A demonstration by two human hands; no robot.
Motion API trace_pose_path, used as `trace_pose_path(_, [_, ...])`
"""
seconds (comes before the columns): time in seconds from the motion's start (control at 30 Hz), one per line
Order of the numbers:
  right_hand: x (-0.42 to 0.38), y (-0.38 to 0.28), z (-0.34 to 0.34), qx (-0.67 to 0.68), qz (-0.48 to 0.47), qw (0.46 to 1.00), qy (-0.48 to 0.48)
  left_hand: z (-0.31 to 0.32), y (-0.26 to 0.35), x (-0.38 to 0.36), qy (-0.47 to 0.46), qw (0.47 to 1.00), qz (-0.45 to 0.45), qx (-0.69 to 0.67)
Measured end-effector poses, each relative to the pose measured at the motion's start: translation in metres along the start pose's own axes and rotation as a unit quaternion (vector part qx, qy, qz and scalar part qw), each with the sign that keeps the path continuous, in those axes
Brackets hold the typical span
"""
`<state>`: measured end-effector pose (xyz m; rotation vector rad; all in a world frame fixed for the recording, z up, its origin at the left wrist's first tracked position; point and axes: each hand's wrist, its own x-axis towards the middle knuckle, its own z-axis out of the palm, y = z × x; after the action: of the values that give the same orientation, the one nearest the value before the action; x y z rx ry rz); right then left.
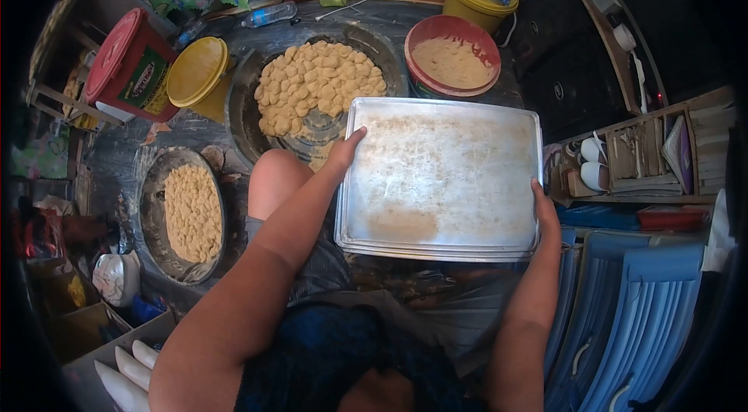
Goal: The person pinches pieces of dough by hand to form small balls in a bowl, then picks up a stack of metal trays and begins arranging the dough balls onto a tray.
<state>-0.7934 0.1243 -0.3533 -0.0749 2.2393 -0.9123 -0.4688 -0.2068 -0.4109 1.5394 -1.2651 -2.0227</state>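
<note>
A stack of shiny metal baking trays (444,178) lies in front of me over my lap, its top tray bare with brownish stains. My left hand (347,149) grips the stack's left side, thumb over the rim. My right hand (546,213) clasps the right edge, with most of its fingers hidden below. Just beyond my left hand, a large dark basin (238,104) holds many rounded dough lumps (319,81). A red tub (413,29) of pale, crumbly dough or flour (452,61) stands behind the trays.
A smaller dark basin (148,217) of dough pieces (192,213) sits at left. Yellow (199,77) and red lidded buckets (128,65) stand behind it. Blue plastic chairs (650,311) and a wooden shelf (639,155) crowd the right. A plastic bottle (269,15) lies at the back.
</note>
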Motion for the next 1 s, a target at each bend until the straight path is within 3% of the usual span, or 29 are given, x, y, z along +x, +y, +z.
trace_pose_path(0.27, [-0.005, -0.007, -0.001, 0.040, 0.017, 0.998, -0.048, -0.002, 0.010, -0.012, -0.011, 0.999, 0.015, 0.045])
trace_pose_path(0.33, [-0.013, -0.015, -0.002, 0.040, 0.030, 0.997, -0.056, -0.001, 0.031, -0.031, -0.061, 0.993, -0.059, 0.084])
trace_pose_path(0.37, [-0.018, -0.020, -0.002, 0.029, 0.028, 0.997, -0.061, -0.004, 0.029, -0.026, -0.061, 0.993, -0.052, 0.084])
trace_pose_path(0.53, [-0.027, -0.027, 0.002, 0.035, 0.014, 0.995, -0.091, -0.007, 0.022, -0.025, -0.083, 0.990, -0.112, 0.033])
trace_pose_path(0.63, [-0.025, -0.020, 0.005, 0.077, 0.021, 0.995, -0.058, -0.004, 0.009, -0.012, -0.111, 0.988, -0.089, -0.059])
trace_pose_path(0.7, [-0.022, -0.012, 0.004, 0.117, 0.022, 0.985, -0.124, -0.004, 0.009, -0.012, -0.127, 0.983, -0.088, -0.095])
trace_pose_path(0.83, [-0.026, -0.011, 0.003, 0.124, 0.016, 0.987, -0.103, -0.002, 0.015, -0.018, -0.140, 0.975, -0.084, -0.150])
trace_pose_path(0.9, [-0.020, -0.008, 0.000, 0.158, -0.065, 0.983, -0.063, -0.008, 0.005, 0.001, -0.149, 0.972, -0.080, -0.164])
trace_pose_path(1.0, [-0.040, -0.049, -0.004, 0.192, -0.078, 0.974, -0.089, -0.001, 0.041, -0.002, -0.124, 0.982, -0.063, -0.127])
